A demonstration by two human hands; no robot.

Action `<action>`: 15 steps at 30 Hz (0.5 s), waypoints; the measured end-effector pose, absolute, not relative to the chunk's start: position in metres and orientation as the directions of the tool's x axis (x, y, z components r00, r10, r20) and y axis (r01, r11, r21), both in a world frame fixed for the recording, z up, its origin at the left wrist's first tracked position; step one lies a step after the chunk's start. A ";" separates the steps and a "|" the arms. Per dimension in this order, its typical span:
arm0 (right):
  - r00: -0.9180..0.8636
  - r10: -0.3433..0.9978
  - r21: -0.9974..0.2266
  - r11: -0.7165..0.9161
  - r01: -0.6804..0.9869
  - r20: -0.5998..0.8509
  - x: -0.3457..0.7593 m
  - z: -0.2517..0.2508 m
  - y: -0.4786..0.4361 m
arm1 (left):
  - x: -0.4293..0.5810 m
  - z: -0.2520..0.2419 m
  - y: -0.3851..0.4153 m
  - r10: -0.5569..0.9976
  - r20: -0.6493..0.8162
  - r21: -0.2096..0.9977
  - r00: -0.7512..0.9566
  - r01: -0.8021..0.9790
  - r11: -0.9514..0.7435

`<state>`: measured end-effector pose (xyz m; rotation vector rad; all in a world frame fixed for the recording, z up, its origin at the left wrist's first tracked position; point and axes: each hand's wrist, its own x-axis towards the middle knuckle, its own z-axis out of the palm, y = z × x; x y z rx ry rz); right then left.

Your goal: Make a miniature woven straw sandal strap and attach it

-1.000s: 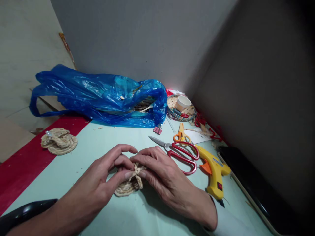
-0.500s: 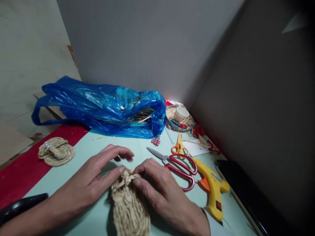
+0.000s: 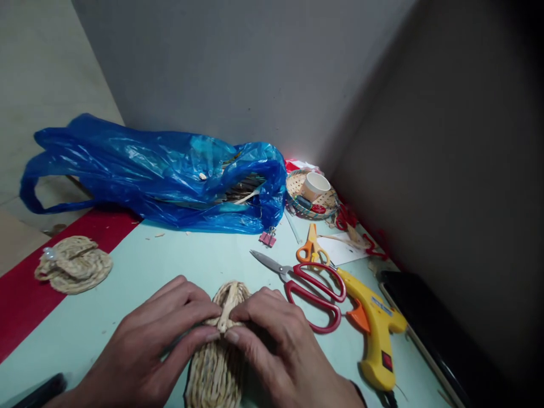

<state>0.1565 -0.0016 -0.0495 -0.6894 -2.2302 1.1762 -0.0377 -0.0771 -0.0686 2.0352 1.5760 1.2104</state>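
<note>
A small woven straw slipper [image 3: 219, 362] lies on the pale green table [image 3: 187, 260] near its front edge, toe pointing away from me. My left hand [image 3: 144, 345] and my right hand [image 3: 276, 345] meet over its middle. Their thumbs and forefingers pinch a straw strap [image 3: 226, 309] that crosses the slipper's top. Both hands' fingers are curled and pressed onto the weave. A second straw piece [image 3: 73, 264] with a small clear clip lies apart at the left, on the red strip.
A blue plastic bag [image 3: 157, 170] with straw inside lies at the back. Red-handled scissors [image 3: 306, 280], orange scissors [image 3: 312, 249] and a yellow glue gun [image 3: 376, 328] lie to the right. A small basket [image 3: 312, 195] holds a white cup. A dark flat object [image 3: 437, 334] runs along the right wall.
The straw slipper has turned from a bunched side-on lump to lying flat lengthwise toward me. Both hands have shifted nearer to me and now pinch its strap. The view has swung slightly.
</note>
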 end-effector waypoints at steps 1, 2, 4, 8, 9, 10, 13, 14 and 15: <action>-0.737 0.637 -0.843 0.507 0.179 0.227 0.157 -0.049 -0.002 | -0.037 -0.069 -0.077 0.898 0.439 0.671 0.039 0.650 -0.357; -0.738 0.628 -0.836 0.522 0.166 0.245 0.157 -0.050 -0.002 | -0.035 -0.070 -0.077 0.894 0.447 0.670 0.034 0.649 -0.360; -0.737 0.613 -0.814 0.560 0.153 0.283 0.157 -0.051 -0.002 | -0.032 -0.070 -0.078 0.883 0.469 0.663 0.024 0.650 -0.370; -0.713 0.601 -0.740 0.650 0.173 0.361 0.158 -0.057 -0.004 | -0.028 -0.068 -0.079 0.877 0.480 0.620 0.025 0.698 -0.359; -0.707 0.602 -0.726 0.662 0.183 0.371 0.158 -0.058 -0.005 | -0.028 -0.068 -0.078 0.878 0.477 0.614 0.032 0.703 -0.359; -0.704 0.609 -0.720 0.664 0.200 0.366 0.158 -0.058 -0.006 | -0.029 -0.067 -0.077 0.880 0.473 0.614 0.041 0.701 -0.363; -0.695 0.659 -0.737 0.616 0.277 0.289 0.160 -0.055 -0.008 | -0.030 -0.064 -0.074 0.886 0.459 0.636 0.062 0.674 -0.376; -0.689 0.676 -0.749 0.592 0.298 0.261 0.160 -0.054 -0.008 | -0.031 -0.064 -0.074 0.890 0.451 0.645 0.067 0.665 -0.377; -0.689 0.683 -0.756 0.577 0.308 0.241 0.161 -0.052 -0.008 | -0.032 -0.063 -0.074 0.894 0.441 0.652 0.075 0.658 -0.376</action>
